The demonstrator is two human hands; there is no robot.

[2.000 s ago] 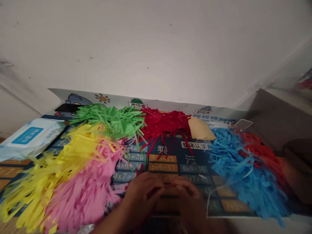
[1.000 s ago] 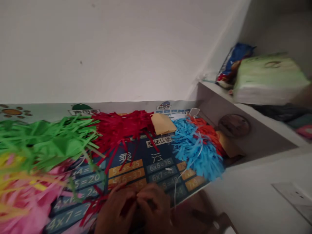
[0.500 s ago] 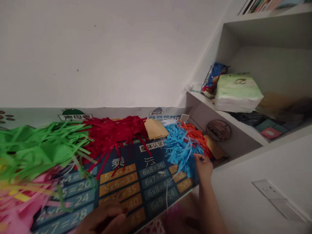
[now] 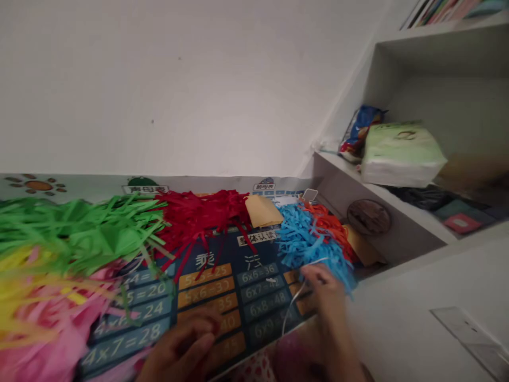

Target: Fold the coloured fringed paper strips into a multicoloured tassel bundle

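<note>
My right hand (image 4: 324, 284) pinches a white string (image 4: 293, 305) at the front edge of the blue paper-strip fringe (image 4: 298, 239). From the fingers, the string hangs in a curve toward the table's front edge. Low in the middle, my left hand (image 4: 186, 345) hovers over the table mat (image 4: 254, 305) with its fingers curled in; blur and shadow hide what they hold, if anything. Behind it lies a red paper-strip fringe (image 4: 202, 212). Green fringe (image 4: 87, 225) spreads to the left, with yellow strips (image 4: 24, 313) and pink paper (image 4: 55, 345) in front.
Orange fringe (image 4: 328, 223) and a tan paper piece (image 4: 361, 246) sit against the side panel. Another folded tan paper (image 4: 262, 211) lies by the red strips. On the right, a shelf holds a green tissue pack (image 4: 403, 154) and a blue snack bag (image 4: 360, 130). A wall socket (image 4: 463, 323) is below.
My right hand has moved left and down, drawing the string off the blue fringe toward me. My left hand stays low and curled. The whole view has shifted slightly.
</note>
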